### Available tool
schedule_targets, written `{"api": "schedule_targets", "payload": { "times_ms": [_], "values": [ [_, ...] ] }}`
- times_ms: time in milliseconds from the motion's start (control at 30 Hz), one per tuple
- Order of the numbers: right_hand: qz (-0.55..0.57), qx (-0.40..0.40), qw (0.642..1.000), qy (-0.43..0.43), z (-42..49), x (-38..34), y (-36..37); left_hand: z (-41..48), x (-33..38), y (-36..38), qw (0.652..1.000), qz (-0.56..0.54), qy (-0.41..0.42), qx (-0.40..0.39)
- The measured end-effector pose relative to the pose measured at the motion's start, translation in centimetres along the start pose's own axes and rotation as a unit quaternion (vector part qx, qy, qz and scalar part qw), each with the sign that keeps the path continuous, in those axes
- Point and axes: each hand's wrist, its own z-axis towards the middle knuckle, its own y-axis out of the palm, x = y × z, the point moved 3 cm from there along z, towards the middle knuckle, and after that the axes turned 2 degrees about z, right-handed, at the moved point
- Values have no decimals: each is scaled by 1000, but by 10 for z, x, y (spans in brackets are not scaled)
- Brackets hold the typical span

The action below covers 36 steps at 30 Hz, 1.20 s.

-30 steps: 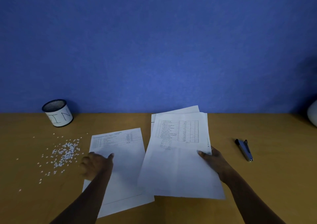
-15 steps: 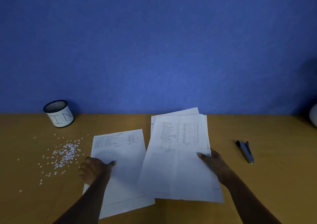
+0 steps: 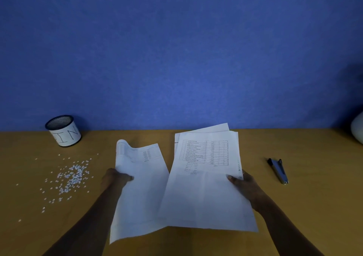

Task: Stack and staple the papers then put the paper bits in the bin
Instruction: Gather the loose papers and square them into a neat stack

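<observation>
**Left hand [image 3: 115, 179] on one page, right hand [image 3: 243, 183] on the pile, merge looks like the next bit**

Left hand pinches the left long edge of a single sheet [image 3: 141, 193], thumb on top. It's held up off the table [image 3: 314, 206], and its far left corner flops over in a curl. Right hand grips the right long edge of the pile [image 3: 204, 196], thumb on top too. That's a few printed pages, fanned out a little at the far end, with a ruled table of figures on the top one.

The key thing for what comes next: the single sheet sits directly left of the pile. Both long axes run away from the person, roughly parallel, and the pile's near left corner overlaps the single sheet. So I'd guess it's a plain sideways slide, left hand going right, then squaring the edges.

The stapler [image 3: 279, 170] lies on the table to the right of the right hand, near it but not touching. Its long axis points away and a bit left, so the right hand is clearly the closer one.

The paper bits [image 3: 72, 177] are scattered left of the left hand. The bin [image 3: 63, 131] stands beyond them against the wall [image 3: 176, 59], so that's left-hand territory.

Materials:
- The pages are thin, floppy office paper that will probably sag and slip when stacked.
- The stapler is slim and dark with a blue-grey body.
- The bin is a small black mesh cylinder wrapped in a white hand-lettered label.
- The bits are tiny white flecks, too small to make out their shape.
- The table is smooth and wood-coloured, and the wall is matte blue.
</observation>
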Motion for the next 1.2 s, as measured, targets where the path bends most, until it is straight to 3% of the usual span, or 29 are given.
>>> {"api": "schedule_targets", "payload": {
  "times_ms": [300,500,733,933,1033,1200],
  "values": [
    [-15,7,1000,19,2,15,-9,10,43,-35,970,-219,53,95],
    [-10,9,999,31,5,18,-10,2,60,-35,921,-378,82,50],
    [1,14,999,30,1,15,-10,-11,69,-36,897,-418,100,106],
    [18,-8,999,30,-4,7,-3,-10,66,-13,904,-421,75,-18],
    [24,-33,999,31,-6,-2,4,-16,62,9,913,-390,63,-104],
    [40,-51,997,32,-7,-13,13,-21,47,42,928,-329,32,-175]
  ]
}}
